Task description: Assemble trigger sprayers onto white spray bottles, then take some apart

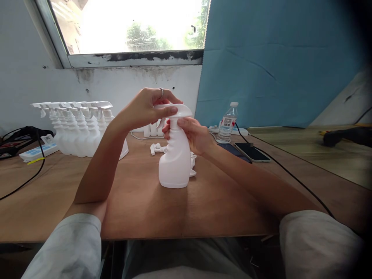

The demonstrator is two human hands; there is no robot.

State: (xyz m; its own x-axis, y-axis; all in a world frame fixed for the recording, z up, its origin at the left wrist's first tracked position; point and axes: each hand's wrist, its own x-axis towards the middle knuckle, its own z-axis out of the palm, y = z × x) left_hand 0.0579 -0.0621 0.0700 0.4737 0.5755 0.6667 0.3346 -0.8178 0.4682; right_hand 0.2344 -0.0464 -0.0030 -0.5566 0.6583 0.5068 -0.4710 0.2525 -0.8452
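A white plastic spray bottle (175, 166) stands upright on the brown table in front of me, its white spray head (183, 111) on top. My left hand (155, 104) is closed over the spray head from the left, thumb along its near side and fingers over the top. Just below, my right hand (195, 133) wraps round the bottle's neck from the right; part of its fingers is hidden behind the bottle. White plastic sprayer parts (157, 148) lie on the table behind the bottle, partly covered by it.
A row of several white spray bottles (77, 131) stands at the left, beside a power strip (39, 152) and black cable. More white pieces (153, 130) are near the wall. To the right are a clear water bottle (228, 123), a phone (252, 152) and a cable crossing the table.
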